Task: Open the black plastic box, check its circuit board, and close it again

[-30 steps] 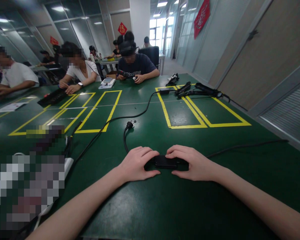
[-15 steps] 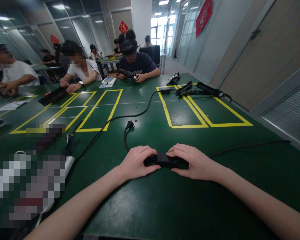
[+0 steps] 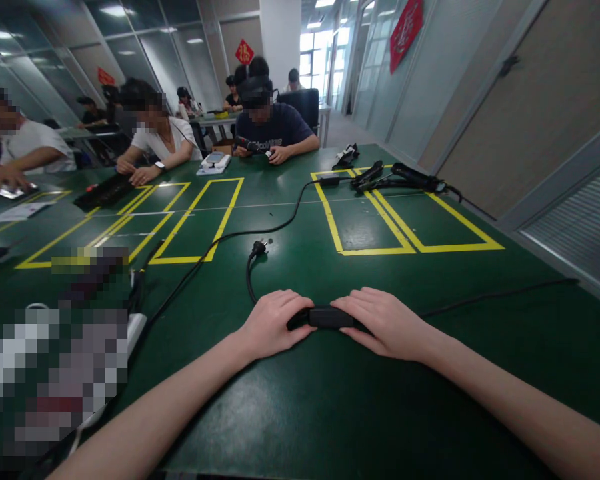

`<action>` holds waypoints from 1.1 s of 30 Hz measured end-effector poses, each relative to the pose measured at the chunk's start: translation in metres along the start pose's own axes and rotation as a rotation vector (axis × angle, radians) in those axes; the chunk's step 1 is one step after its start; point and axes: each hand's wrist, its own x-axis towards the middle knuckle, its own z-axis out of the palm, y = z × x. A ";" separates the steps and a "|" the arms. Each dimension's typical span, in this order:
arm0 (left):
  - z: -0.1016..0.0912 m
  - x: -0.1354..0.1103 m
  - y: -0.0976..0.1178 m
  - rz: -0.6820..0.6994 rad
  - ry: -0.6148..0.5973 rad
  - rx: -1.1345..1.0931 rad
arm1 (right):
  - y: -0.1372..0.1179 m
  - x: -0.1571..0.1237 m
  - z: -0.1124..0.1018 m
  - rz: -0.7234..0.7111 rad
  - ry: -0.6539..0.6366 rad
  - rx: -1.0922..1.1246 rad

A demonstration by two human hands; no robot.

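Note:
Between my two hands, a black power adapter (image 3: 331, 318) sits low over the green tabletop. My left hand (image 3: 275, 325) closes on its left end, thumb below and fingers above, with dark cord bunched in the palm. From behind that hand a black power cord (image 3: 251, 277) curves up to its plug (image 3: 260, 249), which lies on the table. My right hand (image 3: 383, 323) pinches the adapter's right end between thumb and fingers. A thin black cable (image 3: 500, 291) runs away to the right from behind this hand. The adapter's two ends are hidden by my fingers.
Yellow tape (image 3: 380, 251) marks rectangles on the table (image 3: 300, 413). A long black cable (image 3: 230, 235) crosses it toward black folded gear (image 3: 405, 179) at the far right. Blurred-out items and a white power strip (image 3: 136, 327) lie left. Several people sit beyond.
My right hand has shifted slightly left and its fingers have closed further along the adapter. The adapter has turned a little. My left hand stays nearly in place.

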 end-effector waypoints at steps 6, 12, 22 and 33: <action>0.000 -0.002 0.000 0.040 -0.010 0.016 | 0.000 -0.001 0.000 -0.013 -0.012 -0.034; -0.002 0.000 0.005 0.029 0.015 0.022 | -0.001 -0.002 -0.001 -0.011 -0.015 -0.018; -0.005 0.004 0.007 0.108 -0.030 0.029 | -0.006 0.001 -0.002 -0.032 0.022 -0.018; -0.004 0.003 0.009 0.105 0.020 0.048 | -0.007 -0.001 0.002 -0.017 0.064 0.006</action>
